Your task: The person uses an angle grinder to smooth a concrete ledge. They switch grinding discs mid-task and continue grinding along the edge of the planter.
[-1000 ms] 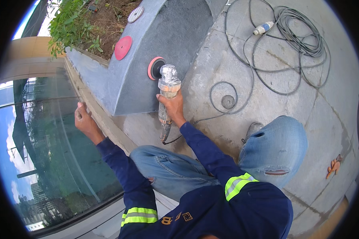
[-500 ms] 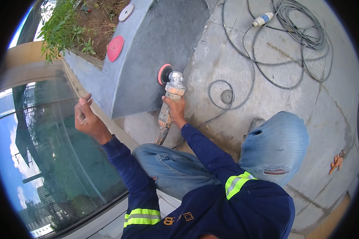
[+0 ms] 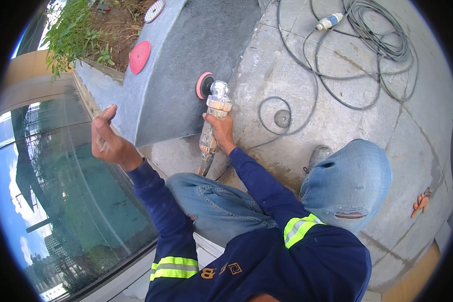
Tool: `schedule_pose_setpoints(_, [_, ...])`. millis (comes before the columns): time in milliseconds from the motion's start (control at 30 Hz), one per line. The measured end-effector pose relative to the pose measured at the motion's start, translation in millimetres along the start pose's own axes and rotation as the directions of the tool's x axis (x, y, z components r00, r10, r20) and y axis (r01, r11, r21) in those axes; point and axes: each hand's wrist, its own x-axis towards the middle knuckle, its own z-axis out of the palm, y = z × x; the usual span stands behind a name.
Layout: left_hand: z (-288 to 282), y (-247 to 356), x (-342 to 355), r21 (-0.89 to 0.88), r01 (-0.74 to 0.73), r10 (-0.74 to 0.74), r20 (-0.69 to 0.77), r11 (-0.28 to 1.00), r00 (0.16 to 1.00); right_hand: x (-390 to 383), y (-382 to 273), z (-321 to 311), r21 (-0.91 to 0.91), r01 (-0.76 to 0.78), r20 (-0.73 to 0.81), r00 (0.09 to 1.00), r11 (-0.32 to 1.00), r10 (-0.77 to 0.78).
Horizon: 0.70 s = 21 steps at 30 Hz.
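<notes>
My right hand (image 3: 220,130) is wrapped round the worn, dusty body of an angle grinder (image 3: 209,141). A pink-edged disc on a black backing pad (image 3: 204,86) is fitted to its head. The disc stands on edge by the dark grey sloping face of a stone ledge (image 3: 178,75); I cannot tell whether it touches. My left hand (image 3: 110,143) is raised in front of the glass, left of the ledge corner. Its fingers are curled and pressed together, and nothing shows in them.
A pink disc (image 3: 139,57) and a pale perforated disc (image 3: 154,11) lie along the ledge top beside a planted bed (image 3: 118,30). Coiled cable (image 3: 387,48) with a connector (image 3: 329,21) lies on the paving. A round grey piece (image 3: 282,118) and orange gloves (image 3: 421,202) are there too. Reflective glass (image 3: 80,201) stands left.
My left hand has turned, its fingers drawing closer together. The grinder and disc sit slightly higher and further left in the picture, as does the ledge. My right hand keeps its grip.
</notes>
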Motion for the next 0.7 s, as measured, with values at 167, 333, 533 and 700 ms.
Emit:
schedule_pose_setpoints(167, [-4.1,1.1,0.7,0.037,0.035,-0.033,-0.059,0.999,0.998,-5.0,-1.3,16.0,0.029,0.165,-0.001,0.986,0.986,-0.165])
schedule_pose_setpoints(333, [-18.9,4.3,5.1,0.019,0.130,-0.125,-0.174,0.991,0.977,39.9,-25.8,3.9,0.077,0.125,-0.053,0.991,0.989,-0.121])
schedule_pose_setpoints(533, [-3.2,8.9,4.3,0.020,0.063,-0.061,-0.080,0.998,0.995,0.8,-5.7,-3.0,-0.003,0.043,0.026,0.999,0.999,-0.043])
schedule_pose_setpoints(700, [-8.5,12.1,-0.9,0.055,0.072,-0.065,-0.109,0.996,0.992,-1.0,-18.9,7.9,-0.014,0.089,0.036,0.995,0.996,-0.088])
